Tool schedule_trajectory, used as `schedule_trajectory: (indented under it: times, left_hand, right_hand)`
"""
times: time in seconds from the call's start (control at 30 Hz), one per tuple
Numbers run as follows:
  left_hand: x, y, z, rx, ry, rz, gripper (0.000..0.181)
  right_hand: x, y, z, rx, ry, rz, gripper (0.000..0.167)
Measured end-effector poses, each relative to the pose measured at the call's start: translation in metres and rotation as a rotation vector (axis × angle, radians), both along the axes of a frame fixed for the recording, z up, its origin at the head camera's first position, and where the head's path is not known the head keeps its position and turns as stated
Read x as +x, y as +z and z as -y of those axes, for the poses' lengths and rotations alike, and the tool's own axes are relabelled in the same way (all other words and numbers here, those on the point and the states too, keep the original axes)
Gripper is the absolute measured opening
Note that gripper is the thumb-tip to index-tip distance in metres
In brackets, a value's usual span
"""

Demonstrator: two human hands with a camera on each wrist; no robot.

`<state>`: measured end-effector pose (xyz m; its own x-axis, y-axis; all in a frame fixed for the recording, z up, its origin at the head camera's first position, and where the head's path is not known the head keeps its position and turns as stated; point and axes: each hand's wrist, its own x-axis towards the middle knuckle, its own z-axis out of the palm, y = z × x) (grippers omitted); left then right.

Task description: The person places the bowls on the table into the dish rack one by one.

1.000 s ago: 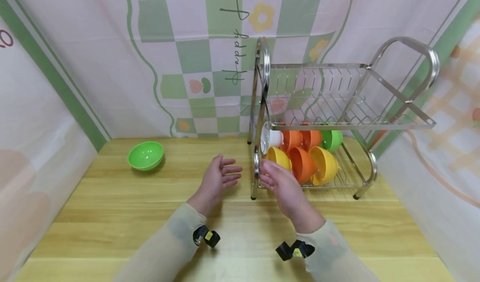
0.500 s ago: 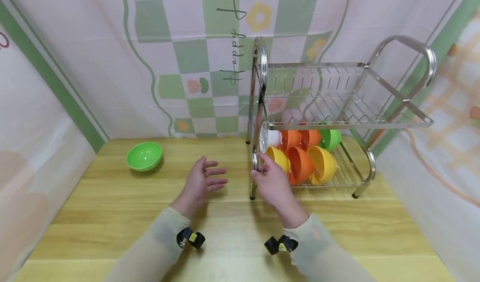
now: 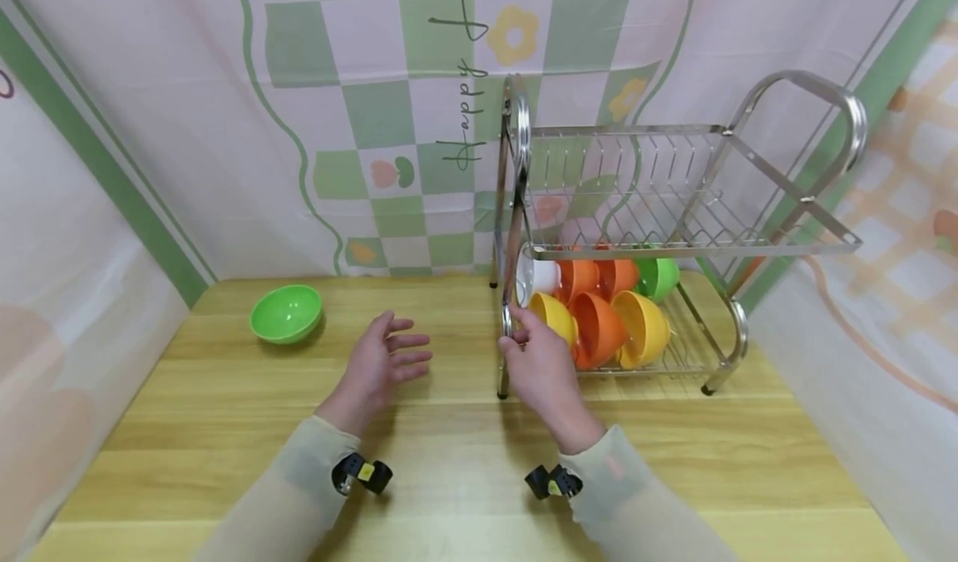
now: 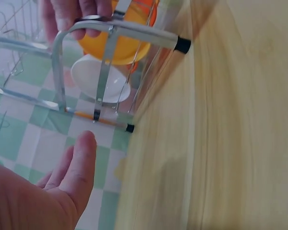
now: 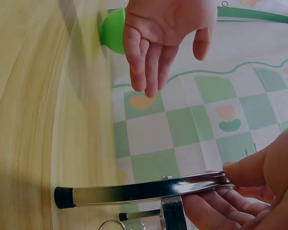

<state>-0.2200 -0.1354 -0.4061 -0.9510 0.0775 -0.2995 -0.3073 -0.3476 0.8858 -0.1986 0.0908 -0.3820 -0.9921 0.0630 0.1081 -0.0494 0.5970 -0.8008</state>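
Note:
My right hand [image 3: 545, 371] grips the front left upright of a two-tier metal dish rack [image 3: 518, 150]. In the right wrist view the thumb lies on one side of the shiny tube [image 5: 134, 191] and the fingers on the other. My left hand [image 3: 370, 367] is held above the table, to the left of the rack, holding nothing; its fingers are extended toward the rack. Farther left, a green bowl [image 3: 286, 314] sits on the table, apart from the left hand.
On the rack's lower tier several bowls stand on edge: a white bowl [image 3: 545, 277], orange ones, a green bowl [image 3: 659, 278] and a front yellow bowl [image 3: 645, 329]. The upper tier [image 3: 636, 204] is bare wire. A patterned cloth [image 3: 389, 113] hangs behind the wooden table [image 3: 224, 437].
My right hand has moved slightly left and closed its thumb and fingers on the rack's upright. My left hand has drawn back leftward, away from the rack. The bowls look unmoved.

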Motion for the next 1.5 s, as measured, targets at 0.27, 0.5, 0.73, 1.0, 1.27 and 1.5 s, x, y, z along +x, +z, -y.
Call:
schedule_trajectory:
  times: [0.27, 0.5, 0.73, 1.0, 1.27, 1.5]
  left_hand:
    - [0.003, 0.001, 0.032, 0.000, -0.059, -0.017, 0.056]
    - [0.006, 0.030, 0.084, -0.112, -0.094, -0.032, 0.072]
    - [-0.006, 0.053, 0.159, -0.268, 0.050, -0.059, 0.085]
    - [-0.021, 0.051, 0.226, -0.142, 0.114, 0.155, 0.097]
    - [-0.028, 0.036, 0.251, 0.119, -0.006, 0.260, 0.102]
    - [-0.028, 0.015, 0.258, 0.318, -0.057, 0.367, 0.088]
  right_hand:
    - [0.000, 0.000, -0.002, 0.009, 0.003, -0.002, 0.048]
    - [0.000, 0.001, -0.003, 0.001, 0.006, 0.006, 0.049]
    - [0.000, 0.000, -0.003, 0.003, 0.018, 0.009, 0.050]
    - [-0.001, -0.002, -0.004, 0.002, 0.018, -0.003, 0.049]
    - [-0.001, -0.002, -0.005, 0.013, 0.022, -0.007, 0.049]
    - [0.000, 0.000, -0.004, 0.007, 0.022, 0.006, 0.050]
